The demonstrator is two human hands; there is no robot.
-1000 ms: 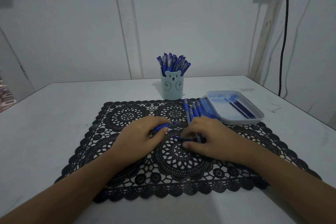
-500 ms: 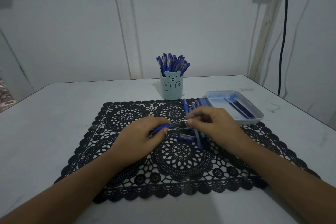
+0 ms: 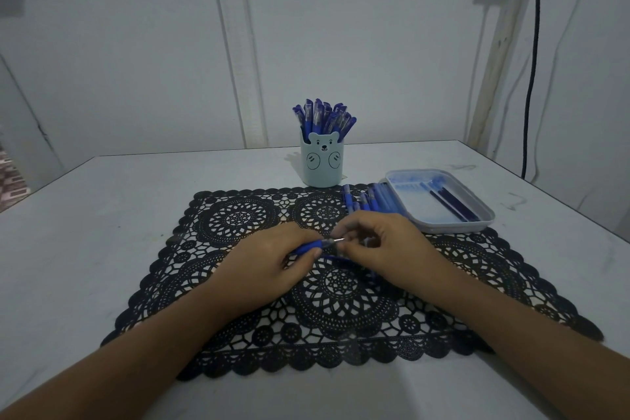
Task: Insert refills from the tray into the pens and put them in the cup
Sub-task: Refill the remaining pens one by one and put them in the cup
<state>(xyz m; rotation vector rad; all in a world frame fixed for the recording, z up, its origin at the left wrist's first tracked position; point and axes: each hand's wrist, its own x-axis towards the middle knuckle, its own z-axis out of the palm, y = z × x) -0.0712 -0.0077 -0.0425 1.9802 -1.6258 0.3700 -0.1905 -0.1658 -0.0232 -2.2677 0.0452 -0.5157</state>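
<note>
My left hand grips a blue pen over the middle of the black lace mat. My right hand pinches the pen's small tip piece at its metal point. Another blue pen part lies on the mat just under my hands. A pale blue bear cup full of several blue pens stands behind the mat. To the right sits the pale blue tray with a few dark refills in it. Several blue pens lie between the cup and the tray.
The mat lies on a white table whose far edge meets a white wall. A black cable hangs down at the right. The table's right edge runs close behind the tray.
My right hand has lifted off the mat, where it picked up a small piece, and moved left to the tip of the pen that my left hand holds.
</note>
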